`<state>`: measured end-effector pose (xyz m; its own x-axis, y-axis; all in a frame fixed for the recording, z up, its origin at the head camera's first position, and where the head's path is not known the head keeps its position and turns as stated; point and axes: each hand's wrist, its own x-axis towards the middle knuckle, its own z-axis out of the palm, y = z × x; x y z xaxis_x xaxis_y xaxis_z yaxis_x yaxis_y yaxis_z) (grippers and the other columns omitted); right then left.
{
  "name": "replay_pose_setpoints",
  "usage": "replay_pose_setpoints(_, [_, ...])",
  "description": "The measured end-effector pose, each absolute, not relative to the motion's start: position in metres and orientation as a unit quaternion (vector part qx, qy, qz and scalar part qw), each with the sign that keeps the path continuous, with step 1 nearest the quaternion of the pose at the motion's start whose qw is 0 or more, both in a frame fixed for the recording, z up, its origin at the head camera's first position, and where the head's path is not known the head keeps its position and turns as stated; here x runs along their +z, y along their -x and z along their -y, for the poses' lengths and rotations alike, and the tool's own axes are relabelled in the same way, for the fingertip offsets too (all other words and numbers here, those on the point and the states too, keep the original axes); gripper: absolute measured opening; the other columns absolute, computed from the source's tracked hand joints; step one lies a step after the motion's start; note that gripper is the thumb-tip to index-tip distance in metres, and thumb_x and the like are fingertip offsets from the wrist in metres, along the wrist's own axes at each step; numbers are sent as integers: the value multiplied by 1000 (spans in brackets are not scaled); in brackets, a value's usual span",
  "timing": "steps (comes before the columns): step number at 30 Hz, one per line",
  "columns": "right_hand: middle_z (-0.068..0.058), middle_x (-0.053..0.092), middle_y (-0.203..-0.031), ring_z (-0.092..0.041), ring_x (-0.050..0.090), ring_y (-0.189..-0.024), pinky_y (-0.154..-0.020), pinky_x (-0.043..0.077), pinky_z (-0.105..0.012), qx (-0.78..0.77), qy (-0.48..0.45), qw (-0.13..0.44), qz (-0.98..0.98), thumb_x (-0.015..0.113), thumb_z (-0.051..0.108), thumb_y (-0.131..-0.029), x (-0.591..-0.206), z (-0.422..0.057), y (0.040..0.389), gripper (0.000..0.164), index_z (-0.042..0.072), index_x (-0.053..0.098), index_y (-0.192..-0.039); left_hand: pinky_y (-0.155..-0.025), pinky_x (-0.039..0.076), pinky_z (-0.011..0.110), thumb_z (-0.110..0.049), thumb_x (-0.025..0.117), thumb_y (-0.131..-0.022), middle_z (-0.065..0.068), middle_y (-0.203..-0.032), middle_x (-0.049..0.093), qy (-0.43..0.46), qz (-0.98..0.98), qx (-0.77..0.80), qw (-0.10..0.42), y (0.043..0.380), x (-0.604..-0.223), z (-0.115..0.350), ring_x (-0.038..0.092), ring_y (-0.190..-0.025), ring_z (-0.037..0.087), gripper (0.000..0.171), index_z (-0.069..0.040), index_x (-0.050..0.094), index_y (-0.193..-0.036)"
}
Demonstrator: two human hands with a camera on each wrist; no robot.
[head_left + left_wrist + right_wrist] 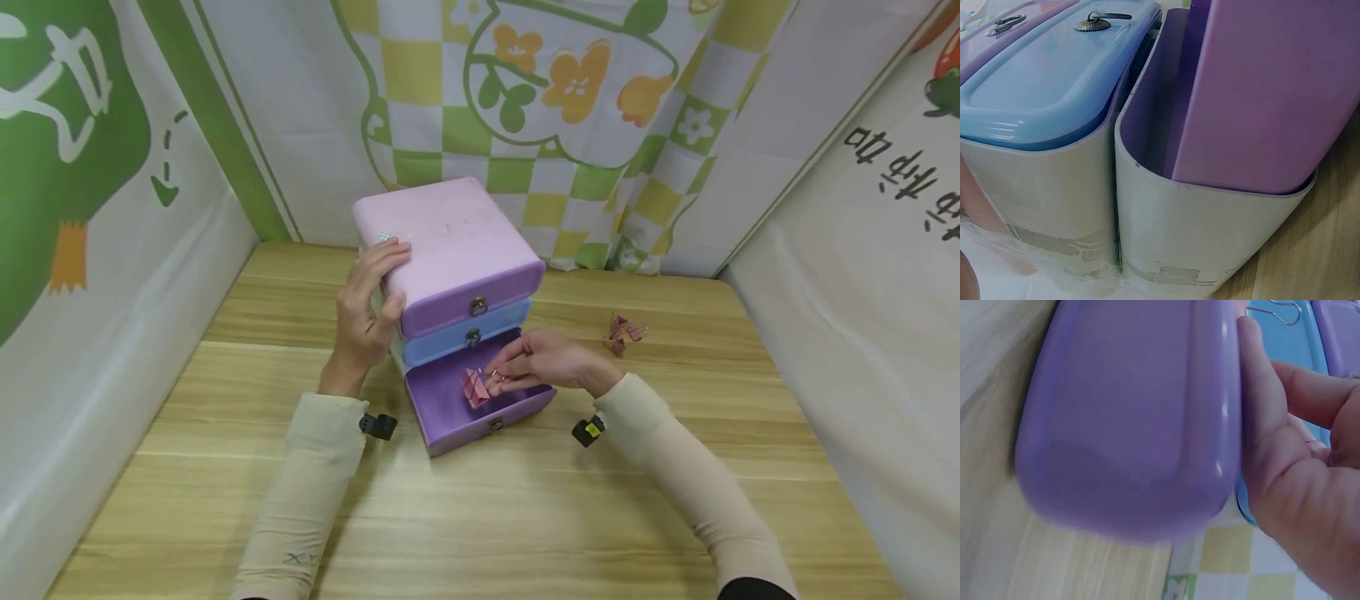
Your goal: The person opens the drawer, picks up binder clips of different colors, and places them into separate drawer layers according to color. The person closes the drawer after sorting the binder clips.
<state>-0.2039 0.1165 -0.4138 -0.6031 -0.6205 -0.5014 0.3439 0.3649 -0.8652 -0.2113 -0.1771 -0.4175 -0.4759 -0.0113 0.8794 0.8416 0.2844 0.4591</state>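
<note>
A small drawer cabinet (450,242) with a pink top stands on the table, its blue middle drawer (435,344) closed and its purple bottom drawer (442,417) pulled out. My left hand (363,312) rests on the cabinet's left upper edge, fingers on the top and thumb near the front corner. My right hand (543,362) reaches over the open drawer and pinches pink binder clips (475,388) by their wire handles. One wire handle (1282,311) shows beyond the fingers in the right wrist view. How many clips it holds, I cannot tell.
More pink binder clips (621,333) lie on the wooden table (600,517) to the right of the cabinet. A patterned curtain (525,150) hangs close behind it. White printed cloth walls (847,225) flank the table on both sides.
</note>
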Motion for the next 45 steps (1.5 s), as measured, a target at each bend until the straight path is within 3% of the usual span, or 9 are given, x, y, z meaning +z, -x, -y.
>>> replay_pose_setpoints(6, [-28, 76, -118, -19, 79, -98, -96, 64, -32, -526, 130, 445, -713, 52, -4, -105, -420, -96, 202, 31, -15, 64, -131, -127, 39, 52, -32, 51, -95, 20, -139, 68, 300, 689, -516, 411, 211, -418, 177, 56, -141, 37, 53, 2, 70, -130])
replay_pose_setpoints(27, [-27, 78, -113, -28, 81, -99, -89, 66, -32, -466, 169, 452, -742, 54, -6, -102, -433, -54, 187, 30, -16, 67, -127, -127, 39, 52, -31, 50, -95, 20, -138, 69, 298, 691, -513, 413, 211, -418, 177, 56, -142, 37, 52, 2, 70, -130])
replay_pose_setpoints(33, [-24, 80, -105, -27, 81, -91, -83, 67, -29, -387, 230, 404, -796, 58, -7, -100, -426, -52, 182, 24, -13, 72, -118, -127, 39, 52, -33, 50, -96, 20, -138, 69, 297, 692, -511, 415, 211, -417, 176, 56, -141, 37, 52, 2, 70, -129])
replay_pose_setpoints(39, [-11, 82, -89, -20, 78, -82, -75, 62, -23, -263, 301, 322, -859, 63, 3, -100, -413, -53, 178, 18, -1, 81, -102, -127, 39, 53, -33, 51, -96, 21, -138, 69, 299, 687, -515, 416, 211, -417, 175, 57, -140, 38, 53, 3, 70, -129])
replay_pose_setpoints(45, [-6, 83, -92, -20, 78, -89, -85, 63, -32, -236, 281, 285, -886, 66, 11, -101, -407, -60, 174, 18, 4, 81, -108, -127, 39, 52, -33, 50, -96, 21, -137, 69, 295, 689, -513, 417, 211, -417, 175, 57, -140, 38, 53, 3, 70, -129])
